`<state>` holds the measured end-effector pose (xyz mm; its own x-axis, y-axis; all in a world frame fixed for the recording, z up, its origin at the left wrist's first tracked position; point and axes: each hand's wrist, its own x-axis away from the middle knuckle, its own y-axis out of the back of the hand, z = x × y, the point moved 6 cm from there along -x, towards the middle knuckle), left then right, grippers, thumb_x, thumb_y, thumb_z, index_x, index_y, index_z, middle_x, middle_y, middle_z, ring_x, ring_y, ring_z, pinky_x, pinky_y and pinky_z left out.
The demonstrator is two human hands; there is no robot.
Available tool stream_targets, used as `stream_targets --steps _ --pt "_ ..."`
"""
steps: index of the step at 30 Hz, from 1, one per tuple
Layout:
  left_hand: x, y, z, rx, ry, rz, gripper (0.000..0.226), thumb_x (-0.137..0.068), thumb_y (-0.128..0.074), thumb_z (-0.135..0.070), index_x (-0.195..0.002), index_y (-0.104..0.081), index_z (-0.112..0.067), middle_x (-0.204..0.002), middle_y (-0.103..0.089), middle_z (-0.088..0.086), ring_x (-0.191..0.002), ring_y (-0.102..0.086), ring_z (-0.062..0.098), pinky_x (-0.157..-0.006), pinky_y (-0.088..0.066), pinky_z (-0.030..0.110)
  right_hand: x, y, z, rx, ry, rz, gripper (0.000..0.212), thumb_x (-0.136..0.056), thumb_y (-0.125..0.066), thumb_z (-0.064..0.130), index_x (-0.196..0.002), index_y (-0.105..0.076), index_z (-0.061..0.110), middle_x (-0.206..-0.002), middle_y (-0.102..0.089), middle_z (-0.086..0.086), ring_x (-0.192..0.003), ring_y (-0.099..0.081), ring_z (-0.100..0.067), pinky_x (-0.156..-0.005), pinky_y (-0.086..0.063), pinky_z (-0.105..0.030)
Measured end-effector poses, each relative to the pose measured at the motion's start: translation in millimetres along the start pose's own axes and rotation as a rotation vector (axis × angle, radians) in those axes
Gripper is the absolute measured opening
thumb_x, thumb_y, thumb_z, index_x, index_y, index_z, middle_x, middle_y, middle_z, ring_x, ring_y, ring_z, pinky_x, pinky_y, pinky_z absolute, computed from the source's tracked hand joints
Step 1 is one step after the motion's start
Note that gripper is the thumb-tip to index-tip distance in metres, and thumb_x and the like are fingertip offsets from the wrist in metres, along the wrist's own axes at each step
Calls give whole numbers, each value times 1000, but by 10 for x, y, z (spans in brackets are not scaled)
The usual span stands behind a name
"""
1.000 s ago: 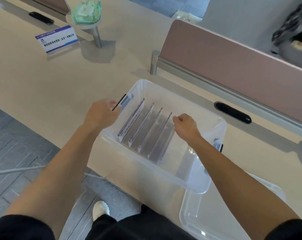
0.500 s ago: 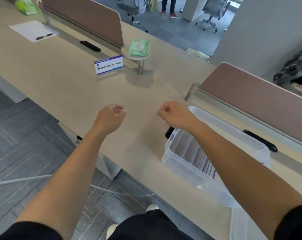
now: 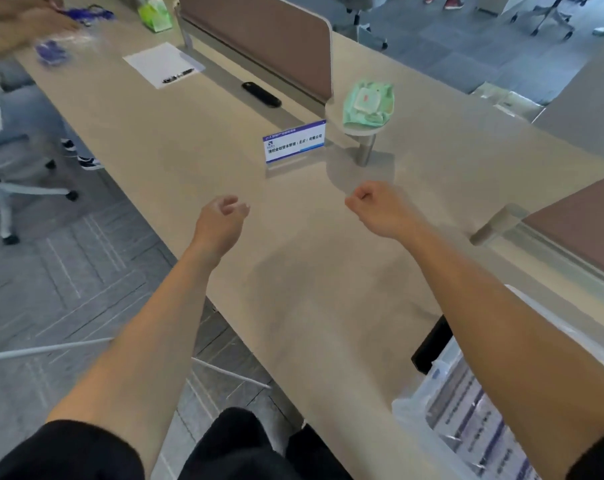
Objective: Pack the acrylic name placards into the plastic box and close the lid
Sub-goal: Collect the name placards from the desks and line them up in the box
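**Last placard dead ahead, between both hands**

Left hand [image 3: 221,220]: fingers loosely curled, holds nothing, hovers over the desk [image 3: 311,271]. Right hand [image 3: 375,209]: balled into a fist, also holds nothing, at about the same reach.

The loose placard [image 3: 295,142] stands on the desk just beyond the gap between the two hands, printed face toward the person. Its long axis runs left to right across the view, with the right end a bit farther away. Neither hand touches it. The distances look roughly even; cannot call a nearer hand with confidence.

A wipes pack [image 3: 368,103] sits on a small round stand just right of and behind the placard, and the stand's post [image 3: 364,152] is close to the placard's right end. Judgement: a right-hand approach has less room there, so gripping the top edge or left end looks cleaner.

The box [image 3: 406,415] is at lower right, near the desk edge under the right forearm, well apart from the placard. Packed placards [image 3: 467,420] stand inside in a row. The lid is not in view.

Judgement: one placard left to fetch and carry back right, then the lid.
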<state>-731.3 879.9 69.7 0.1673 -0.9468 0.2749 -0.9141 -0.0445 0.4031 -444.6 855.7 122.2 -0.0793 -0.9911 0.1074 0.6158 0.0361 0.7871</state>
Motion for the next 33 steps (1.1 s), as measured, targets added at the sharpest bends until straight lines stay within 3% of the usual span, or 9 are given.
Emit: stream_targets --steps 4,7,10,16,21,23,25,28,33 --pt "-510 -37 134 173 125 -120 40 -86 -60 -45 -113 -62 -15 -112 -65 10 -99 -62 27 -87 -50 41 -706 -153 66 -78 -28 -14 25 -93 -57 34 -82 -66 14 -68 -58 5 -75 -57 -18 -72 -43 -30" --pt "-953 -141 279 366 272 -260 26 -89 -54 -41 -78 -54 -17 -81 -56 4 -78 -50 23 -74 -42 34 -1264 -348 -42 -289 -179 -68 30 -90 -57 39 -73 -64 15 -72 -66 0 -70 -61 -19 -70 -48 -34" --pt "-1365 -423 337 591 365 -216 27 -89 -54 -38 -70 -46 -21 -71 -47 -2 -73 -41 20 -71 -37 33 -1690 -603 -181 -462 -341 -166 31 -92 -54 38 -67 -59 20 -72 -65 1 -70 -60 -19 -67 -47 -34" --pt "-2287 -812 339 677 362 -171 27 -90 -51 -46 -103 -63 -25 -110 -63 -4 -104 -59 23 -94 -44 32 -2453 -1162 -303 -498 -503 -155 57 -89 -43 47 -88 -51 -10 -83 -46 -6 -74 -43 -19 -70 -38 -37" --pt "-2756 -1198 125 445 132 -95 50 -97 -40 -46 -138 -48 -20 -143 -49 -4 -129 -45 10 -110 -32 27 -3130 -1301 -454 -459 -564 -184 23 -88 -46 37 -80 -54 17 -77 -48 -1 -72 -44 -17 -73 -43 -37" --pt "-2908 -1328 118 429 111 -47 52 -99 -41 -46 -146 -40 -23 -149 -42 -8 -131 -41 3 -107 -29 19 -3346 -1328 -560 -405 -611 -135 32 -94 -46 33 -113 -61 12 -102 -58 -9 -95 -55 -24 -100 -45 -39" --pt "-3053 -1475 115 408 89 12 54 -99 -42 -46 -149 -32 -28 -153 -35 -10 -131 -37 -2 -101 -27 14 -3592 -1374 -663 -429 -626 -133 48 -100 -46 34 -142 -44 12 -130 -52 -11 -116 -52 -29 -106 -40 -40" --pt "-3218 -1585 114 371 45 35 59 -98 -42 -50 -151 -25 -32 -155 -32 -11 -139 -33 4 -112 -27 22 -3782 -1465 -720 -631 -638 -145 65 -97 -47 49 -153 -26 26 -126 -44 3 -107 -51 -20 -103 -46 -43" --pt "-3390 -1728 165 332 62 27 52 -97 -38 -54 -142 -38 -29 -140 -48 -8 -122 -48 6 -101 -36 21 -3973 -1594 -796 -737 -580 -110 55 -88 -48 56 -134 -48 26 -122 -57 2 -98 -58 -8 -81 -46 -31"
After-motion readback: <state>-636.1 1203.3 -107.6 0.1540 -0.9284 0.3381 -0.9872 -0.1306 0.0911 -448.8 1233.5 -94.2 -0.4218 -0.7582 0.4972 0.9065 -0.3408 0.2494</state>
